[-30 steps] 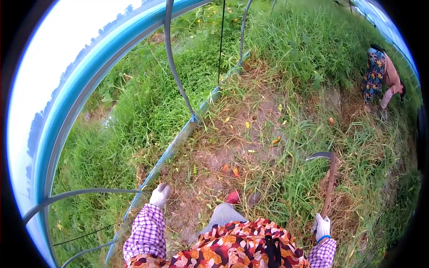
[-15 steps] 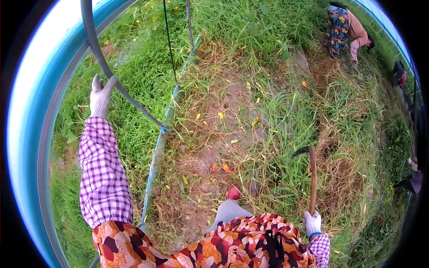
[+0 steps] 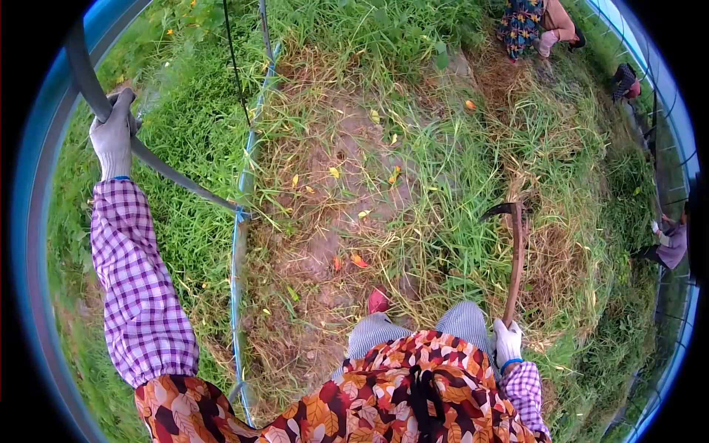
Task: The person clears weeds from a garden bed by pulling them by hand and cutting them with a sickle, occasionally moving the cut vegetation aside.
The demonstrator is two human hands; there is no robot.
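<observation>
My left hand (image 3: 112, 136), in a whitish work glove, is closed around a grey curved pipe (image 3: 177, 174) at the upper left. The pipe runs down to a blue strip at the edge of the grass. At the lower right my gloved right hand (image 3: 508, 342) grips the wooden handle of a sickle (image 3: 515, 258). The sickle stands upright from my hand, its dark curved blade pointing left above the grass. Both arms wear purple checked sleeves, and a leaf-patterned apron (image 3: 369, 387) covers my front.
Ahead lies a soil patch (image 3: 325, 221) with cut dry grass and fallen orange and yellow peppers. Green weeds (image 3: 465, 221) grow on it. A blue strip (image 3: 236, 295) edges it on the left. A person (image 3: 550, 29) bends at the upper right; two others are farther right.
My left hand was resting open against the pipe and is now wrapped around it. The view has shifted, so the ground and the others appear further left. My right knee now shows.
</observation>
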